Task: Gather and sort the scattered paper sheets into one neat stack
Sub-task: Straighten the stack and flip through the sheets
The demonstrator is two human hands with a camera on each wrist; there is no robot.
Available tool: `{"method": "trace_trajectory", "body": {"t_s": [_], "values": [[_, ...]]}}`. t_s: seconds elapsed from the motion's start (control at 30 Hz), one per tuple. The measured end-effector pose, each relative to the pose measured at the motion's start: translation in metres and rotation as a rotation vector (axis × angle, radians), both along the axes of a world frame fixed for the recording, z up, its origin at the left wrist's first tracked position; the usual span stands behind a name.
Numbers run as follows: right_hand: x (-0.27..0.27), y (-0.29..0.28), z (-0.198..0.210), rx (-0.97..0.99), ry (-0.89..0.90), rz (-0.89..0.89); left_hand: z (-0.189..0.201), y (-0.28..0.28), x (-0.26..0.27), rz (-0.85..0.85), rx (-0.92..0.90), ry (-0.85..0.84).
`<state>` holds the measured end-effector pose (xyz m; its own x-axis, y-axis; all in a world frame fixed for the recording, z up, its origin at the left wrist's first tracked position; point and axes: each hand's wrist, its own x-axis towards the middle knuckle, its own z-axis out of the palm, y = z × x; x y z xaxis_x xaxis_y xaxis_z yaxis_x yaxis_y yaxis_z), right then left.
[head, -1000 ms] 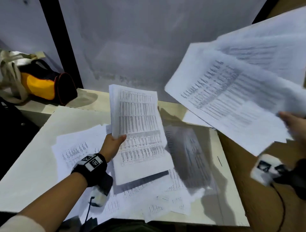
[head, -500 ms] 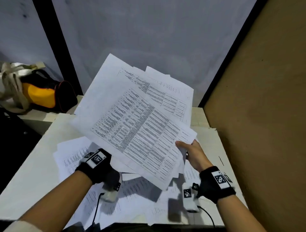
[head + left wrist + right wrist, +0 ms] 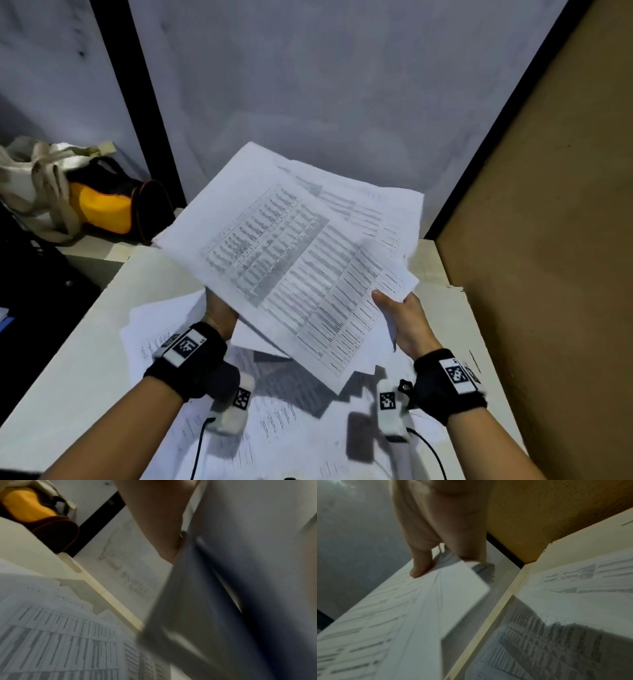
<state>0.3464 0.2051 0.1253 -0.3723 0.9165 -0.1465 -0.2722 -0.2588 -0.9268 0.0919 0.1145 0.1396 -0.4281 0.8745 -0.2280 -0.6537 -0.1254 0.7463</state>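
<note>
A fanned bundle of printed paper sheets (image 3: 298,253) hangs tilted above the table, held from both sides. My left hand (image 3: 221,311) grips its near left edge, with the fingers hidden under the paper. My right hand (image 3: 400,315) pinches the near right corner, thumb on top (image 3: 421,563) and fingers beneath. The left wrist view shows my left hand (image 3: 154,520) against the bundle's blurred underside (image 3: 223,601). More loose sheets (image 3: 274,421) lie overlapping on the white table (image 3: 68,359) under the bundle, printed tables facing up (image 3: 60,649) (image 3: 556,642).
A yellow and black bag (image 3: 102,202) with a cream tote lies on a ledge at the back left. A brown board (image 3: 548,240) walls the table's right side, and a grey wall with a black post stands behind.
My right hand swung its sheets in from the far right and laid them over the stack in my left hand. Both hands now hold one fanned bundle, and the left hand has slid underneath.
</note>
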Motion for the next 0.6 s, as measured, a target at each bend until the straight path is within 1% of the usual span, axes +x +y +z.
{"method": "trace_trajectory", "body": {"t_s": [0.07, 0.1, 0.13, 0.2, 0.23, 0.37, 0.5, 0.6], "values": [[0.001, 0.008, 0.0, 0.002, 0.028, -0.009, 0.011, 0.003, 0.0, -0.006, 0.072, -0.084], [0.002, 0.013, -0.001, 0.005, 0.04, -0.011, 0.007, 0.003, -0.001, -0.087, 0.095, -0.153], [0.004, 0.017, -0.001, 0.008, 0.047, -0.01, 0.006, 0.003, 0.002, -0.159, 0.117, -0.177], [0.006, 0.023, -0.001, 0.016, 0.056, 0.001, -0.001, 0.005, 0.002, -0.243, 0.123, -0.175], [0.007, 0.024, -0.001, 0.019, 0.058, 0.01, -0.003, 0.006, 0.003, -0.26, 0.113, -0.153], [0.013, 0.029, -0.001, 0.016, 0.038, 0.084, -0.017, 0.014, -0.011, -0.327, 0.051, -0.167], [0.021, 0.028, -0.008, 0.019, -0.025, 0.168, -0.021, 0.015, -0.017, -0.439, -0.066, -0.141], [0.022, 0.024, -0.013, 0.019, -0.16, 0.205, -0.025, 0.022, -0.015, -0.377, -0.195, -0.052]]}}
